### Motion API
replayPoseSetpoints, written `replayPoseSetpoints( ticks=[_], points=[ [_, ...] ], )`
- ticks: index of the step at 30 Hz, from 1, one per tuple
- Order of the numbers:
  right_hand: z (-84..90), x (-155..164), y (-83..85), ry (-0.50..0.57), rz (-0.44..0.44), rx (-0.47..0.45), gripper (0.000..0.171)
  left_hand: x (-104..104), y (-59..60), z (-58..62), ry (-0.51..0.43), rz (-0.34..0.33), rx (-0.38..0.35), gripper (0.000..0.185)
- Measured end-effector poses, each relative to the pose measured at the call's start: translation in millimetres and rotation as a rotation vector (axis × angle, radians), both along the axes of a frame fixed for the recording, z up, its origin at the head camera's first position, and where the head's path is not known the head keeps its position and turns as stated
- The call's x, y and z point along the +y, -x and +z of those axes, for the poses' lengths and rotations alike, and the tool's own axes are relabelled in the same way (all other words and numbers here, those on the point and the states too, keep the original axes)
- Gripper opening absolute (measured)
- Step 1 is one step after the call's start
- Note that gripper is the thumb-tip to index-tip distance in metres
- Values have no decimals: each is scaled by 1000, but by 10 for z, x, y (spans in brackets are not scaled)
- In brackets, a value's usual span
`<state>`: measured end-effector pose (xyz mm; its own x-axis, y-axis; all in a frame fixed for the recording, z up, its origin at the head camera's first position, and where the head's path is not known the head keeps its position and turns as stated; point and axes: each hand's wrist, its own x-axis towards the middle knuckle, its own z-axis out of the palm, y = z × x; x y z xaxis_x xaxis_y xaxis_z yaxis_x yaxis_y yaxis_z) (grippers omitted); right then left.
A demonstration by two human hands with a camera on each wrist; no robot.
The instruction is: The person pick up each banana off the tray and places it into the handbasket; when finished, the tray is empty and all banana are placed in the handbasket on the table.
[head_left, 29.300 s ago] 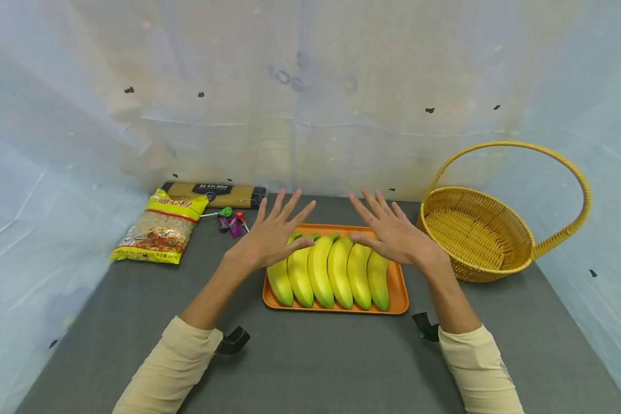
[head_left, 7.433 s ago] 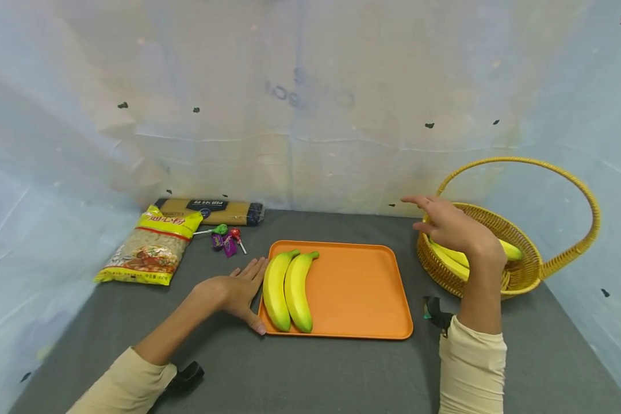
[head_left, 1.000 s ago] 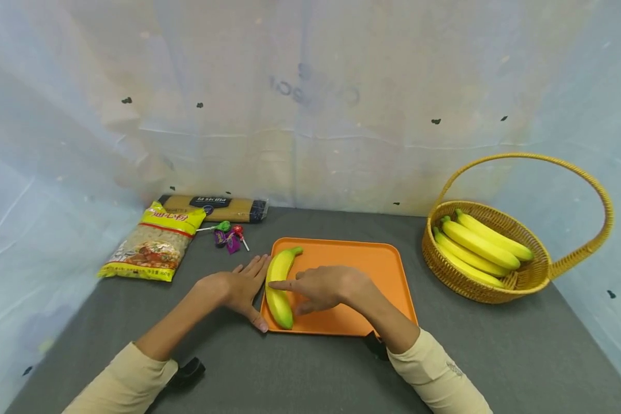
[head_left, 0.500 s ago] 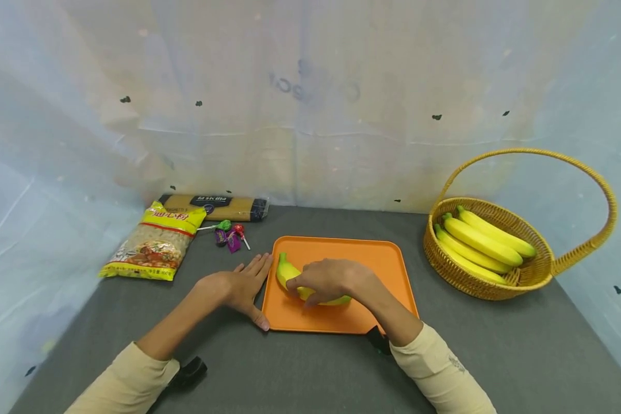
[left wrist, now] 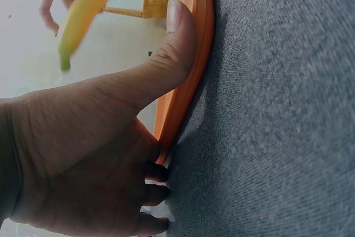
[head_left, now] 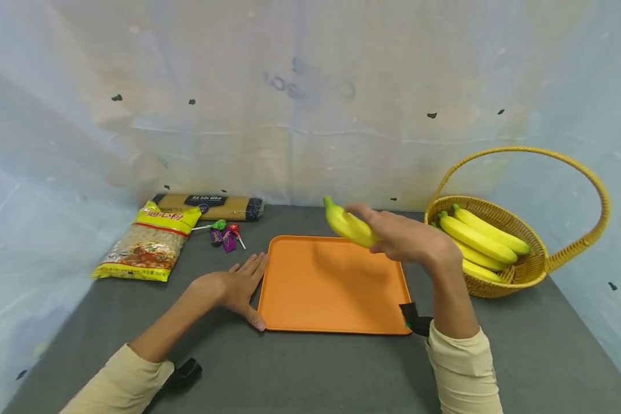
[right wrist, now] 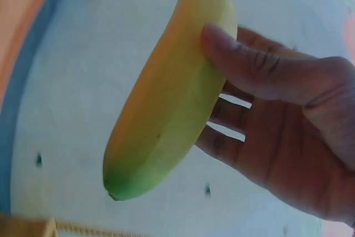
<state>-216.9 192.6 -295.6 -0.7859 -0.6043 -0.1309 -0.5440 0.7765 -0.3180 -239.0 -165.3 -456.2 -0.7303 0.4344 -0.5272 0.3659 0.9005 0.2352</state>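
Note:
My right hand grips a yellow banana with a green tip and holds it in the air above the far right part of the orange tray, close to the wicker basket. In the right wrist view the thumb and fingers wrap the banana. The tray has nothing on it. My left hand lies flat on the grey table, fingers straight, its thumb against the tray's left edge. Several bananas lie in the basket.
A yellow snack bag, a long pasta packet and a few lollipops lie at the back left of the grey table. Pale sheeting walls surround the table. The basket's tall handle arches over it.
My right hand has lifted the last banana off the tray and carried it up and right toward the basket. The left hand has stayed at the tray's left edge.

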Motion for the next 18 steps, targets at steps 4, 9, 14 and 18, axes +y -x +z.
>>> replayPoseSetpoints(
  ticks=[4, 9, 14, 18],
  points=[
    [119, 381, -59, 73, -96, 21, 75, -18, -5, 11, 1, -5, -3, 176],
    [158, 916, -139, 106, -175, 124, 61, -26, 4, 5, 13, 0, -4, 176],
    [98, 1513, -192, 52, -275, 140, 60, -5, 0, 5, 3, -5, -3, 175],
    [-10, 1822, -150, -23, -318, 90, 61, -14, 3, -8, 9, -2, -3, 175]
  ],
)
